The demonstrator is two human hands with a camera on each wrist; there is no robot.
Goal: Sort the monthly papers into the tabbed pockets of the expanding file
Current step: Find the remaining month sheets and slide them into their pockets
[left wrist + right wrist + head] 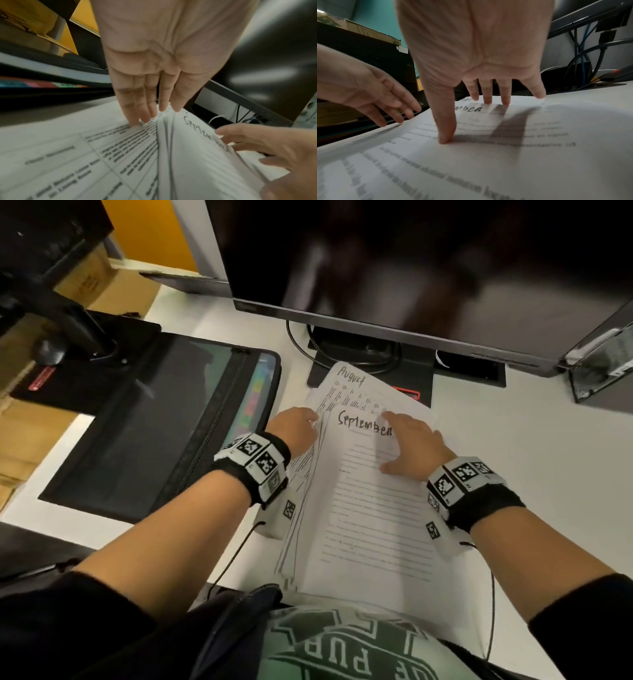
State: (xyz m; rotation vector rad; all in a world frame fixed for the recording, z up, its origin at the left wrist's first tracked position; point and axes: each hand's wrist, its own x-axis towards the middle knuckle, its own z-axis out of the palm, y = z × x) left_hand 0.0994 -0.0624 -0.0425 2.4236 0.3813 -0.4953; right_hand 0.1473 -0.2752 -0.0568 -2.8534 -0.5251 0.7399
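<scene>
Nearest, at 6 o'clock: green shirt with white lettering (346,652), black sleeves on both forearms, marker-patterned bands on both wrists. Just beyond, on the white counter (534,460): loose stack of white printed monthly papers (363,518), fanned along its left edge, top sheet headed "September" (365,423) in black handwriting. Right hand (412,445) flat on that top sheet, fingers straight and spread wide, thumb tip and fingertips (488,100) pressing the paper, nothing grasped. Left hand (295,430) at the stack's 10 o'clock corner, fingers (135,108) straight and close together, tips touching the splayed sheet edges, nothing gripped. Poking out past the stack's far end at 12 o'clock: sheet headed "August" (351,375). At 9 o'clock from the papers, just beside them: black fabric expanding file (150,422) lying open on the counter, coloured tabs (255,400) showing along its right side. Farthest, at 12 o'clock: large dark monitor (428,265) on a black stand, cables looping beneath.
</scene>
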